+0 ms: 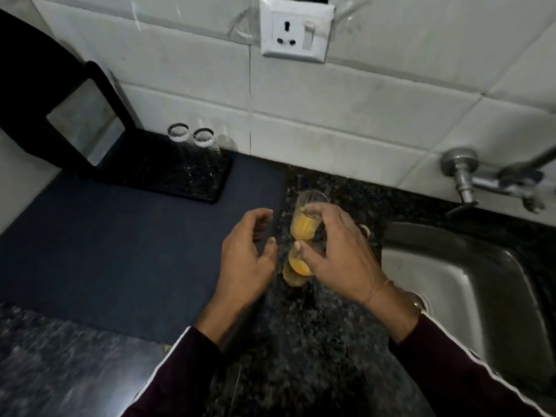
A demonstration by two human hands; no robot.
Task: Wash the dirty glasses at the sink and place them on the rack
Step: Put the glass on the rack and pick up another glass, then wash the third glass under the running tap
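Two dirty glasses with orange residue stand on the dark granite counter left of the sink (pixel 469 275). My right hand (pixel 337 251) grips the farther dirty glass (pixel 304 224) from above, fingers around its upper part. The nearer dirty glass (pixel 296 266) sits partly under that hand. My left hand (pixel 246 257) hovers just left of the glasses, fingers curled apart, holding nothing. Two clean clear glasses (pixel 192 152) stand upside down on the black rack tray (pixel 168 179) at the back left.
A dark blue mat (pixel 120 251) covers the counter left of the glasses. A metal tap (pixel 487 182) juts from the tiled wall above the sink. A wall socket (pixel 296 30) is higher up. A black framed object (pixel 87 121) leans at the back left.
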